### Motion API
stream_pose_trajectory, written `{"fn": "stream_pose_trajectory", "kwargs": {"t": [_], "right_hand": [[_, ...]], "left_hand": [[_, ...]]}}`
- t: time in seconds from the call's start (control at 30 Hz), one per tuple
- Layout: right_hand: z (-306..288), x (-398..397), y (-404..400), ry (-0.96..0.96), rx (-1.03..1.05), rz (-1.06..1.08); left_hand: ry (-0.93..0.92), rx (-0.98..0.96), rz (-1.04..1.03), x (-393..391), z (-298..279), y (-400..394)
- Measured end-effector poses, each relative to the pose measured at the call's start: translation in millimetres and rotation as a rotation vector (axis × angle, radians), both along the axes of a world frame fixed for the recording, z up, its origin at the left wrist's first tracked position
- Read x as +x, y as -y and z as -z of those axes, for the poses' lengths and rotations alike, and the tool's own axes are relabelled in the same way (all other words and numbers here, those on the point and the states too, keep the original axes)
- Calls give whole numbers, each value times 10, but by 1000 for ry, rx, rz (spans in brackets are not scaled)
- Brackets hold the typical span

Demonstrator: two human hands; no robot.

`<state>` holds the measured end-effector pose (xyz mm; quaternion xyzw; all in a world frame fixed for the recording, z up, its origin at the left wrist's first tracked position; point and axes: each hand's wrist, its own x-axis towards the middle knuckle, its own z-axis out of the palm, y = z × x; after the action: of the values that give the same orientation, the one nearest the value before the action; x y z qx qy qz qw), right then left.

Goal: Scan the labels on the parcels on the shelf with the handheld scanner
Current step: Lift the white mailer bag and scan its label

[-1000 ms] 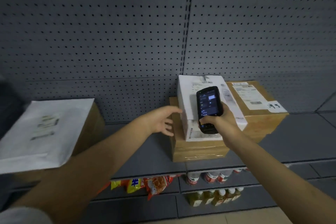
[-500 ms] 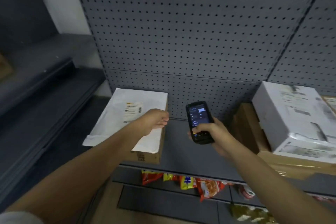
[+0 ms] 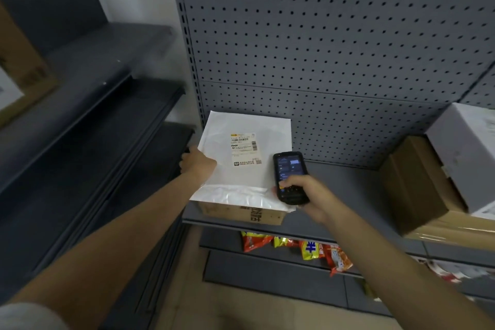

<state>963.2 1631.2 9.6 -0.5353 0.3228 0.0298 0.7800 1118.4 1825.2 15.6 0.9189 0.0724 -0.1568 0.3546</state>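
A white mailer bag (image 3: 249,182) lies on a flat cardboard box (image 3: 241,213) on the grey shelf (image 3: 340,187). Its shipping label (image 3: 245,149) faces up. My left hand (image 3: 197,163) grips the bag's left edge, fingers curled round it. My right hand (image 3: 308,195) holds the black handheld scanner (image 3: 290,175) over the bag's right edge, screen lit and facing me, thumb on the keypad. At the right edge, a white parcel (image 3: 466,153) sits on a brown carton (image 3: 420,185).
A grey pegboard (image 3: 334,48) backs the shelf. Snack packets (image 3: 294,248) hang on the lower shelf. Dark shelving (image 3: 80,115) runs along the left, with a cardboard box (image 3: 18,67) at the far left edge.
My view swung left from the stacked parcels to the white mailer bag. My left hand moved to the bag's left edge and took hold. The scanner moved over the bag's right side.
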Motion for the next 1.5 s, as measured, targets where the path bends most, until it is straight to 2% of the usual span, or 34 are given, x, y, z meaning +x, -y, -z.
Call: {"fn": "stream_pose_trajectory", "kwargs": {"t": [0.1,0.27,0.43,0.57,0.7,0.77,0.93,1.07,1.23,1.5], "right_hand": [[-20,14,-55,-13,-24,12],[-61,-21,-108,2,-20,23],[-74,-169,-64,1,-2,88],[-134,-380,-12,45,16,141],[-334,-696,41,121,-5,169],[-491,-872,79,170,-8,175],[-878,-1360,188,323,151,131],[-1137,-1790,217,384,221,39],[-1301,-2248,193,361,271,-20],[-1337,-2685,139,308,271,-64]], "left_hand": [[-46,-160,-112,18,52,-34],[31,-307,-158,66,35,-49],[-97,-521,-59,93,-56,-96],[49,-530,42,-67,-170,-12],[181,-719,99,-312,-307,148],[206,-799,128,-467,-405,238],[208,-959,139,-993,-583,516],[220,-990,115,-1503,-590,686],[216,-1018,93,-2056,-506,796],[147,-1035,132,-2434,-423,802]]}}
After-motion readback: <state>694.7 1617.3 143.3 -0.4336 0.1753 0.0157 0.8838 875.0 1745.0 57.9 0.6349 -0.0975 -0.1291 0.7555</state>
